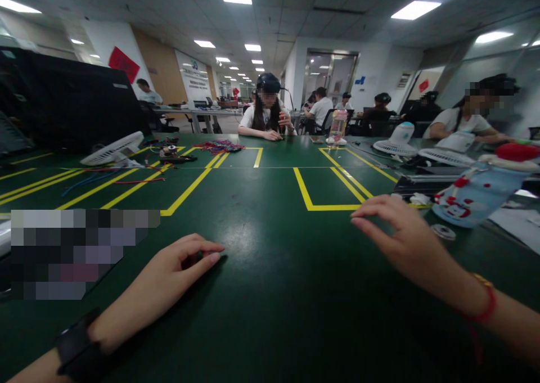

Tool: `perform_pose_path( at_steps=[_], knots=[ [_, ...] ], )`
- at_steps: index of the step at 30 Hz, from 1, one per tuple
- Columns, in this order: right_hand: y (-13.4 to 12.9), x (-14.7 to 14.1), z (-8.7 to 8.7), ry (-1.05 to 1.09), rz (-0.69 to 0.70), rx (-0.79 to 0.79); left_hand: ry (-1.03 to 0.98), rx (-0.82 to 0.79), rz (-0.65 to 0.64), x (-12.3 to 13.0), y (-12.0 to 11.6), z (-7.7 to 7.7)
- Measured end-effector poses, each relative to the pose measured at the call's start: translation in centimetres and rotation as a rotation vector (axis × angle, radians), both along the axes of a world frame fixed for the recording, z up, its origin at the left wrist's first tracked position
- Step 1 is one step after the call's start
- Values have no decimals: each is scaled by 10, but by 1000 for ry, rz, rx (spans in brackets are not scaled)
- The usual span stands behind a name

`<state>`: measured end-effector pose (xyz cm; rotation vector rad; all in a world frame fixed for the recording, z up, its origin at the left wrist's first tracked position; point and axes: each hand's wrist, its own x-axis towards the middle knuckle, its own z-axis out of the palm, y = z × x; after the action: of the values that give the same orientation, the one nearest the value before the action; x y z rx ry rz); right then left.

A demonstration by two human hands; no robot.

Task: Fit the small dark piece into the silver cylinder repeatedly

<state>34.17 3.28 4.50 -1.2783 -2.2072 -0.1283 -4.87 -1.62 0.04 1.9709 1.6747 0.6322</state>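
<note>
My left hand (183, 262) rests at the left of the green tabletop (270, 304), wearing a black watch (78, 341) at the wrist. Its fingers are loosely bent, the thumb close under the index finger with a gap behind, and nothing shows in them. Over on the right, my right hand (403, 237) hovers or rests lightly above the table near a yellow tape line (333, 207). Its fingers reach forward, thumb a little apart, holding nothing visible. A red string bracelet (487, 304) circles that wrist. Nearest to it are a small roll of tape (443, 232) and a light-blue bottle (481, 194).
White fans stand at the left (113, 149) and right (396, 141). Bundled coloured wires (219, 146) lie far back, beside loose electronic parts (171, 153). A pink-topped bottle (337, 127) stands near a person (264, 113) seated opposite. A black monitor (71, 102) blocks the back left.
</note>
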Motion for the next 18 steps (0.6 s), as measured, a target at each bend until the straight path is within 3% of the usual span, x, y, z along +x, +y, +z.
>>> perform_pose_path(
  at_steps=[3,6,8,10,18],
  knots=[
    [8,73,18,-59,-239,56,40,12,-34,7,-2,0],
    [12,131,19,-90,-572,-161,86,27,-37,12,-4,0],
    [12,152,14,-52,-690,-342,114,42,-2,14,-6,-2],
    [12,160,8,-37,-716,-424,138,53,23,14,-8,-4],
    [10,150,5,13,-745,-418,166,57,-15,17,-11,-2]
  ],
)
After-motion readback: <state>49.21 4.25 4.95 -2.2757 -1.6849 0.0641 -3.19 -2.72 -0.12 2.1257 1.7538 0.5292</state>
